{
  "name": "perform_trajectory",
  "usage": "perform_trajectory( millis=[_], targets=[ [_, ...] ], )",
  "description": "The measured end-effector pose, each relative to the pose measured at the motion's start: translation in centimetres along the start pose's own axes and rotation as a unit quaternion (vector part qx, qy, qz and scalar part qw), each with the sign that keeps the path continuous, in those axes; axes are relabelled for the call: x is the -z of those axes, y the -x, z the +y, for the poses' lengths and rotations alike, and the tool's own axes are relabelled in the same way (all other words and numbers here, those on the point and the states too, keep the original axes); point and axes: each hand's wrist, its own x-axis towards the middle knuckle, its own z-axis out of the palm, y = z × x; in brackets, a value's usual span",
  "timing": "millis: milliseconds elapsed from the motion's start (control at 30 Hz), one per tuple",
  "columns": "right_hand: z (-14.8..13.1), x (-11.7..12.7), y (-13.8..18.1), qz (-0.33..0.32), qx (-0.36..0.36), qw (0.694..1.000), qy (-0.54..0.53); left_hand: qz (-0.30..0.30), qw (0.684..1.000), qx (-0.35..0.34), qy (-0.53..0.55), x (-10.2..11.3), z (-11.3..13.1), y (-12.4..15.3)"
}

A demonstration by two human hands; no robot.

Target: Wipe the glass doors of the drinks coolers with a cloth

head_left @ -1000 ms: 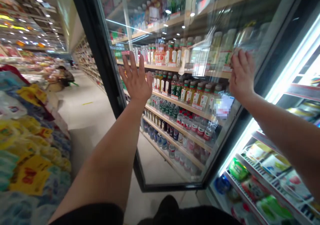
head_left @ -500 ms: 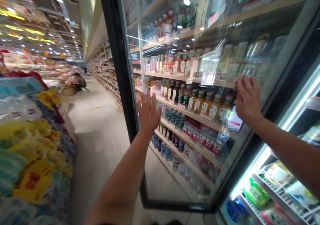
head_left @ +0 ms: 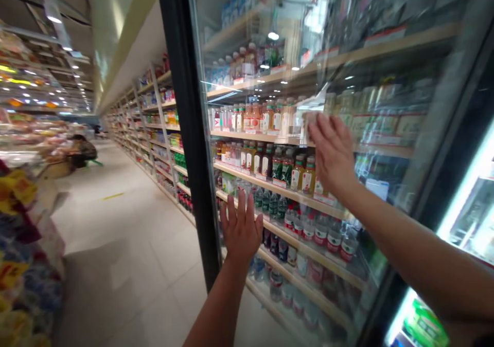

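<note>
A glass cooler door (head_left: 401, 182) in a black frame stands swung out in front of me. My left hand (head_left: 241, 229) lies against the lower left part of the pane, palm to the glass, fingers spread. Higher up and to the right, my right hand (head_left: 334, 154) rests flat on the same pane with its fingers close together. A pale patch shows at its fingertips; I cannot tell whether it is a reflection or a thin thing under them. Bottled drinks (head_left: 283, 167) on wooden shelves show through the glass, mixed with reflections.
Long stocked shelves (head_left: 154, 126) run away along the aisle floor (head_left: 127, 244) at the left. A crouching person (head_left: 82, 150) is farther down it. Wrapped goods (head_left: 19, 265) are stacked at the near left. The lit cooler interior (head_left: 426, 321) shows at the lower right.
My right hand has slid leftward across the glass. My left hand sits lower on the pane. The view has turned, bringing more of the shelves along the aisle into sight.
</note>
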Motion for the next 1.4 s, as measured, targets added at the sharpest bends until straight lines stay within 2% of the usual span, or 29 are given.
perform_trajectory(
  millis=[33,67,133,200,267,367,400,433,500,567,633,667,733,800,833,867,900,933,1000,1033,1067,1133,1167,1233,1267,1300,1333,1367,1400],
  targets=[
    [-1.7,-0.6,1.4,-0.02,0.018,1.0,0.002,0.001,1.0,-0.008,0.005,-0.2,-0.3,0.1],
    [-3.4,-1.1,3.1,-0.052,0.069,0.996,-0.002,0.001,1.0,-0.015,0.014,-0.3,-0.6,0.2],
    [-5.8,-1.7,5.9,-0.136,0.209,0.968,-0.035,0.008,0.999,-0.024,0.042,-0.5,-1.2,0.4],
    [-6.3,-1.7,6.8,-0.165,0.249,0.953,-0.05,0.026,0.996,-0.025,0.083,-0.7,-1.6,0.5],
    [-5.1,-1.5,5.4,-0.161,0.195,0.967,-0.037,0.049,0.991,-0.018,0.12,-0.9,-1.9,0.6],
    [-3.5,-1.9,2.5,-0.088,0.036,0.995,0.005,0.078,0.986,-0.005,0.147,-1.4,-2.0,0.5],
    [-3.8,-2.4,2.4,-0.068,0.017,0.998,0.01,0.095,0.984,-0.004,0.15,-1.6,-2.0,0.4],
    [-4.5,-3.0,2.9,-0.052,0.029,0.998,0.008,0.113,0.982,-0.004,0.153,-1.8,-2.0,0.4],
    [-6.9,-4.3,5.8,-0.085,0.143,0.986,-0.03,0.142,0.976,-0.009,0.166,-1.9,-2.2,0.4],
    [-9.0,-5.1,9.1,-0.12,0.287,0.946,-0.092,0.136,0.973,-0.02,0.185,-1.8,-2.4,0.3],
    [-9.2,-4.9,10.8,-0.133,0.34,0.924,-0.111,0.12,0.973,-0.032,0.194,-1.6,-2.6,0.3],
    [-8.6,-4.5,10.6,-0.142,0.344,0.922,-0.107,0.115,0.974,-0.038,0.193,-1.5,-2.7,0.3],
    [-6.2,-3.2,8.9,-0.149,0.293,0.942,-0.071,0.113,0.976,-0.044,0.182,-1.4,-2.5,0.2],
    [-4.1,-2.1,6.9,-0.11,0.165,0.98,-0.015,0.106,0.981,-0.047,0.155,-1.4,-2.2,0.1],
    [-3.5,-1.7,6.5,-0.086,0.11,0.99,0.005,0.096,0.985,-0.048,0.135,-1.5,-1.9,0.1],
    [-3.2,-1.4,6.6,-0.071,0.083,0.994,0.013,0.083,0.989,-0.048,0.111,-1.6,-1.7,0.1],
    [-3.2,-1.2,7.3,-0.072,0.096,0.993,0.007,0.07,0.993,-0.049,0.086,-1.8,-1.4,0.1],
    [-3.3,-1.1,8.3,-0.088,0.144,0.986,-0.009,0.057,0.995,-0.049,0.063,-1.9,-1.2,0.1],
    [-3.0,-0.7,10.5,-0.141,0.268,0.952,-0.041,0.042,0.998,-0.049,0.025,-2.0,-0.9,0.2],
    [-2.2,-0.3,11.1,-0.158,0.293,0.942,-0.041,0.04,0.998,-0.049,0.012,-1.9,-0.8,0.2],
    [-0.9,0.1,11.4,-0.158,0.279,0.947,-0.031,0.038,0.998,-0.049,0.002,-1.9,-0.7,0.2],
    [3.0,1.2,10.5,-0.113,0.148,0.982,0.013,0.038,0.998,-0.052,-0.01,-1.8,-0.6,0.2],
    [5.0,1.8,9.7,-0.059,0.057,0.996,0.028,0.039,0.998,-0.055,-0.013,-1.7,-0.6,0.1],
    [8.1,2.6,8.7,0.023,-0.104,0.992,0.065,0.046,0.997,-0.057,-0.015,-1.5,-0.5,-0.1],
    [8.8,2.9,8.7,0.06,-0.149,0.984,0.077,0.057,0.997,-0.055,-0.014,-1.5,-0.4,-0.3],
    [8.7,2.9,9.1,0.078,-0.164,0.98,0.082,0.069,0.996,-0.048,-0.011,-1.4,-0.3,-0.6],
    [8.2,2.8,10.0,0.082,-0.149,0.982,0.079,0.079,0.996,-0.037,-0.007,-1.3,-0.2,-0.9],
    [7.3,2.7,11.0,0.05,-0.109,0.991,0.064,0.089,0.996,-0.027,-0.002,-1.3,0.0,-1.3],
    [6.5,2.6,12.2,-0.012,-0.054,0.997,0.044,0.098,0.995,-0.021,0.002,-1.2,0.2,-1.7]
  ],
)
